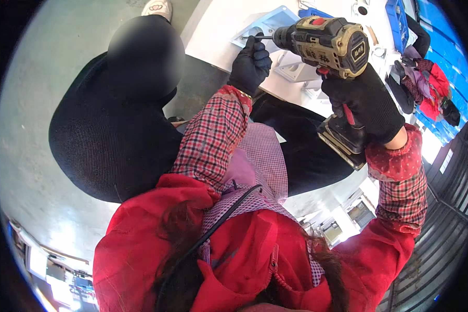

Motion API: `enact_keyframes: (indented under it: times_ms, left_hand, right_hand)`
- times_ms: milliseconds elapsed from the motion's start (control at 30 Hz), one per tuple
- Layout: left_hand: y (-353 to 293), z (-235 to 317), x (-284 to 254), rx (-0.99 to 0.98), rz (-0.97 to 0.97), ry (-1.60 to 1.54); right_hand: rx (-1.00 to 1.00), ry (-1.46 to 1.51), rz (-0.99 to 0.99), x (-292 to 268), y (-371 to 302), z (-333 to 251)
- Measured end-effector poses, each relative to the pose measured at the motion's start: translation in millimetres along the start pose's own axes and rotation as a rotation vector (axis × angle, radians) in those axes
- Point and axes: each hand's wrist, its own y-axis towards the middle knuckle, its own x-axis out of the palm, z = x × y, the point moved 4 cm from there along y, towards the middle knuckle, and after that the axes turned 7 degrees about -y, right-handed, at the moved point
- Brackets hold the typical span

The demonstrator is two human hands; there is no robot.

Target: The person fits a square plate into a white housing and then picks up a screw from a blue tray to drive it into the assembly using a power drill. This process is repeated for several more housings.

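My right hand [366, 99], in a black glove, is wrapped round the grip of a beige and black cordless drill [325, 46]. The drill lies level, with its thin bit [267, 37] aimed left. At the bit's tip, the fingers of my black-gloved left hand [249, 65] are pinched together; whatever they hold is too small to make out. Just behind the tip is a pale blue-white moulded part [278, 20] with raised edges. A white part [296, 72] sits below the drill's front end, partly covered by the drill.
The white table [210, 31] runs along the top. A person in black [109, 125] is close at my left. Toward the upper right stand a blue crate [397, 23] and another person in red and checked sleeves [426, 86]. Loose small parts lie at the table's far side.
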Motion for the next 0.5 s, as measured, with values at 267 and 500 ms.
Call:
enact_keyframes:
  times_ms: [267, 500]
  left_hand:
    - [-15, 29, -31, 0.414, 0.368, 0.966]
    - [-14, 32, -23, 0.29, 0.408, 0.608]
  right_hand:
    - [0.552, 0.341, -0.157, -17, -31, -7]
    - [0.976, 0.899, 0.209, 12, -93, -23]
